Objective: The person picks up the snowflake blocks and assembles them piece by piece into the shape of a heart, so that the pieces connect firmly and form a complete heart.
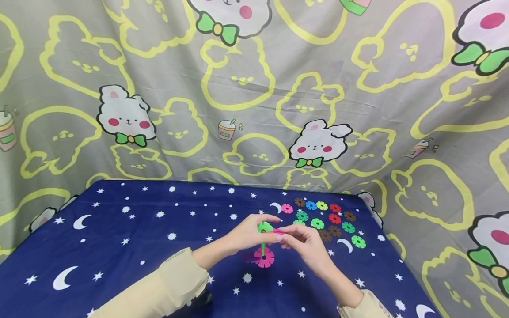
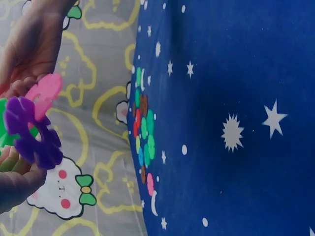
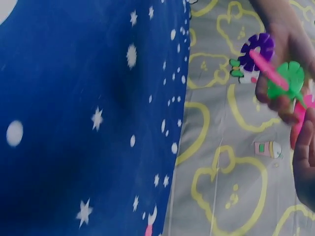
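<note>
My left hand (image 1: 251, 233) holds a small cluster of joined notched plastic discs above the table. The cluster has a green disc (image 1: 264, 226) near the fingers, and a pink disc (image 1: 265, 258) and a purple disc (image 1: 250, 257) hanging below. My right hand (image 1: 309, 248) pinches another pink disc (image 1: 276, 230) against the green one, right beside the left fingertips. In the left wrist view the purple disc (image 2: 24, 115) is closest to the camera. The right wrist view shows a green disc (image 3: 291, 76) between both hands. Fingers hide exactly how the upper pink disc meets the green.
Loose notched discs in green, brown, red, blue, yellow and pink lie flat on the right rear of the table, such as a red disc (image 1: 335, 218) and a light green disc (image 1: 358, 241). A dark blue starry cloth (image 1: 159, 247) covers the table. A patterned curtain (image 1: 179, 88) hangs behind.
</note>
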`<state>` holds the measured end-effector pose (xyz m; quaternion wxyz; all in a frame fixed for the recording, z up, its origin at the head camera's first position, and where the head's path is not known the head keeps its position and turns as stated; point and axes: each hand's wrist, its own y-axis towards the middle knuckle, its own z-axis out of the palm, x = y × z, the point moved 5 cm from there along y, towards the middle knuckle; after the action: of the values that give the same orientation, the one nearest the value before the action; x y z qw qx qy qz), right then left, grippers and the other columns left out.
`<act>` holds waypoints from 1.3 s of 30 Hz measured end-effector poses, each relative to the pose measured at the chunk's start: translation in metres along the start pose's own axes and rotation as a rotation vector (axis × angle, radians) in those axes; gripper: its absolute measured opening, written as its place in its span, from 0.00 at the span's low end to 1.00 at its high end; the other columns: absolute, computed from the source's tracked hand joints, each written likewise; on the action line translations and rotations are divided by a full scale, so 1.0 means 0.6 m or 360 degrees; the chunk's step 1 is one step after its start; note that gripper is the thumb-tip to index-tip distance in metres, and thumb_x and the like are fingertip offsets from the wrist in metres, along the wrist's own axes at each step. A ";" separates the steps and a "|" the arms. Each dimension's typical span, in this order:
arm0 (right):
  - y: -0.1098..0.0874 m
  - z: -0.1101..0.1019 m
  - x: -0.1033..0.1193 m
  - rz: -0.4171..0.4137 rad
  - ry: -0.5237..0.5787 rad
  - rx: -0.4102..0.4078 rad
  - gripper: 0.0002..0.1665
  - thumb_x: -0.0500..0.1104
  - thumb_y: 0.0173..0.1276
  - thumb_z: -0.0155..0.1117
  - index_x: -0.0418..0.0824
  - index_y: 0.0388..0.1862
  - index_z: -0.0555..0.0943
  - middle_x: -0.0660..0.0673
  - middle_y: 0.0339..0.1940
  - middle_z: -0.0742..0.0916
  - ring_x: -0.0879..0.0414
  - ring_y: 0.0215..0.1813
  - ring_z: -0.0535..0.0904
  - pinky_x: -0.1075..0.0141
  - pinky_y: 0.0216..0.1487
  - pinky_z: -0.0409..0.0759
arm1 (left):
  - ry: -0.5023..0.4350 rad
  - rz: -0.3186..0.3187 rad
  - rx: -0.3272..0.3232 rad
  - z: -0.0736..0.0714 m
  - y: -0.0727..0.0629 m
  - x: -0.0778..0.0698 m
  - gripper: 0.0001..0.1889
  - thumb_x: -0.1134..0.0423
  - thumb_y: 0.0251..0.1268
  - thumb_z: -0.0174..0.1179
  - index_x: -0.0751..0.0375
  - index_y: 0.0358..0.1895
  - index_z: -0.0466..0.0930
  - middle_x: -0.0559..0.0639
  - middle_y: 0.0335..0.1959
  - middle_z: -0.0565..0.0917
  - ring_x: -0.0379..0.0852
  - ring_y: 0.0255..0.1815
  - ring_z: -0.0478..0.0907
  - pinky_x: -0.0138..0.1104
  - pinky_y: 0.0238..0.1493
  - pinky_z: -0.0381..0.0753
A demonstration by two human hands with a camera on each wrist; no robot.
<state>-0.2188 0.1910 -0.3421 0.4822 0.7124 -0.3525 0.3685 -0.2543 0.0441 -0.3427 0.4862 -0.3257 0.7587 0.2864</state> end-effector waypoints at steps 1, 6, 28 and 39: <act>0.001 -0.007 -0.004 -0.0016 -0.0033 -0.0022 0.10 0.30 0.64 0.55 0.21 0.41 0.76 0.53 0.27 0.85 0.61 0.28 0.81 0.66 0.32 0.80 | 0.0008 0.0000 -0.0002 -0.001 -0.001 0.001 0.27 0.56 0.55 0.63 0.67 0.57 0.72 0.44 0.16 0.77 0.37 0.20 0.75 0.28 0.28 0.73; 0.011 -0.081 -0.046 0.0160 -0.0278 -0.0301 0.12 0.33 0.64 0.57 0.24 0.42 0.77 0.44 0.24 0.84 0.61 0.24 0.79 0.66 0.27 0.79 | 0.0003 -0.0008 -0.0058 -0.010 -0.007 0.001 0.22 0.60 0.50 0.66 0.66 0.49 0.79 0.43 0.11 0.69 0.36 0.13 0.66 0.28 0.18 0.65; 0.005 -0.132 -0.229 0.0548 -0.1524 0.0424 0.25 0.31 0.52 0.66 0.30 0.51 0.75 0.31 0.48 0.79 0.37 0.53 0.73 0.46 0.53 0.69 | 0.0220 0.0160 0.0000 -0.012 -0.018 -0.013 0.25 0.60 0.46 0.69 0.64 0.50 0.79 0.39 0.09 0.63 0.31 0.10 0.56 0.25 0.16 0.59; 0.006 -0.124 -0.186 0.0391 -0.1150 0.0255 0.04 0.35 0.59 0.62 0.39 0.26 0.77 0.50 0.23 0.78 0.62 0.26 0.70 0.67 0.29 0.71 | 0.0235 0.0144 -0.0061 -0.025 -0.021 -0.009 0.20 0.58 0.50 0.67 0.62 0.47 0.80 0.40 0.10 0.64 0.34 0.09 0.62 0.26 0.16 0.64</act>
<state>-0.2891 0.2767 -0.4177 0.2221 0.7841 -0.5524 0.1752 -0.2512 0.0262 -0.3334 0.4092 -0.3205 0.8007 0.2978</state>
